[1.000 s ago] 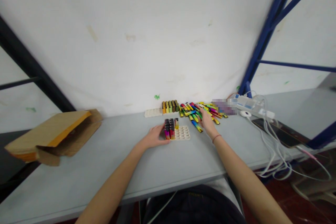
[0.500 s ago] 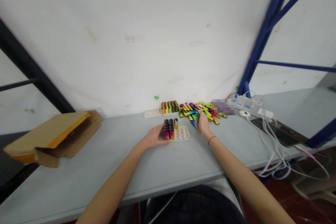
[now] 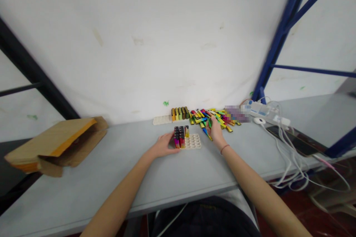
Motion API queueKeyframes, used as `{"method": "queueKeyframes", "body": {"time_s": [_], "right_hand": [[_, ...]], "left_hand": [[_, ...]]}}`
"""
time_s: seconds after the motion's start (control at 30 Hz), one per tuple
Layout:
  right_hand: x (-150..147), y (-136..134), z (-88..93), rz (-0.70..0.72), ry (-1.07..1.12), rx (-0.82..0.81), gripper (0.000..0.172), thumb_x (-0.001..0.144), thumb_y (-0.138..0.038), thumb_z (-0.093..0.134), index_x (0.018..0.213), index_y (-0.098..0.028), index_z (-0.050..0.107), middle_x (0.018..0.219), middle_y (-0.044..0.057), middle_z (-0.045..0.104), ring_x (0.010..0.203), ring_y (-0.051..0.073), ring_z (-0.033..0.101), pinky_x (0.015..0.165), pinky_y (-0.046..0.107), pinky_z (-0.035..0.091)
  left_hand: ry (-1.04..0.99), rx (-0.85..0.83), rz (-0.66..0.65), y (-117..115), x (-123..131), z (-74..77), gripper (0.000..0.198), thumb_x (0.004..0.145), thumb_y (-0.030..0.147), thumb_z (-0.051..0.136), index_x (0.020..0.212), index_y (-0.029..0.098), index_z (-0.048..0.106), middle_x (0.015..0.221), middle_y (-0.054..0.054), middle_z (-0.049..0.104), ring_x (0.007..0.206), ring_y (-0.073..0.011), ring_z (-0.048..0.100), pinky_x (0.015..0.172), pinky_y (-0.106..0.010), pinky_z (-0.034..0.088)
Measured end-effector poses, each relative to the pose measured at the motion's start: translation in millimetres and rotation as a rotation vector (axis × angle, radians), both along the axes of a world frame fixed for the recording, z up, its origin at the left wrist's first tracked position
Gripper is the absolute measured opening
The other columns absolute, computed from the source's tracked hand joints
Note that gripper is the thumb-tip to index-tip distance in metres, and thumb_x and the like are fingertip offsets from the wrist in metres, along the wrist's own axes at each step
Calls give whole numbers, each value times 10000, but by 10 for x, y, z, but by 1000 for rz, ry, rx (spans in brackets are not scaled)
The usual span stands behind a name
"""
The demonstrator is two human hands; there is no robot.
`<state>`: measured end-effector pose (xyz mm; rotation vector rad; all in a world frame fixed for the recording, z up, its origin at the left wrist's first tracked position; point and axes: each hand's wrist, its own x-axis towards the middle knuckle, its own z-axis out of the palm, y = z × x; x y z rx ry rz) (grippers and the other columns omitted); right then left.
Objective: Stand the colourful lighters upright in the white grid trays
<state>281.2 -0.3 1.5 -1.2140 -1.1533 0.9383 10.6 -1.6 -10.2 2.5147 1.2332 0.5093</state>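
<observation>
My left hand (image 3: 163, 146) grips the left end of a white tray (image 3: 194, 141) with round holes, its thumb in front and fingers behind. Lighters with black tops (image 3: 179, 137) stand upright in rows at that end. One yellowish lighter (image 3: 187, 131) stands at the back beside them; the holes to the right are bare. My right hand (image 3: 216, 130) is at the near edge of a loose pile of colourful lighters (image 3: 198, 116), its fingers closed around a green lighter (image 3: 209, 123). Its fingertips are partly hidden. A blue lighter (image 3: 206, 133) lies just left of that hand.
Against the wall, a second white tray (image 3: 162, 119) holds upright yellow to brown lighters (image 3: 180, 113) at its right end. An open cardboard box (image 3: 52, 142) lies left. A power strip (image 3: 267, 113), white cables (image 3: 286, 155) and a dark phone (image 3: 296, 140) are right.
Almost nothing differs. My right hand has shifted very slightly at the pile's edge; my left hand and the tray hold their place.
</observation>
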Motion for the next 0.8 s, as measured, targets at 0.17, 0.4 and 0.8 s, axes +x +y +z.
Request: {"method": "queueKeyframes", "body": {"time_s": [0.17, 0.4, 0.8], "right_hand": [[-161, -138, 90, 202, -63, 127, 318, 844, -525, 417, 743, -224, 412, 578, -38, 462, 522, 117, 434, 517, 249, 379], [-199, -164, 27, 206, -316, 318, 280, 777, -463, 573, 773, -184, 548, 827, 46, 582, 792, 175, 533, 665, 284, 435], [-313, -218, -104, 247, -512, 378, 204, 815, -318, 597, 955, -175, 635, 817, 54, 684, 752, 171, 632, 742, 310, 485]], "left_hand": [[-5, 11, -7, 14, -9, -30, 813, 695, 562, 683, 1358, 159, 440, 1327, -135, 533, 1186, -347, 496, 1018, -453, 353], [-17, 13, -14, 10, -9, -27, 824, 693, 563, 686, 1362, 155, 432, 1346, -144, 519, 1209, -349, 483, 1028, -466, 344], [-23, 13, 8, 5, -2, -26, 816, 674, 545, 710, 1347, 163, 451, 1309, -132, 549, 1173, -338, 509, 1016, -449, 357]]}}
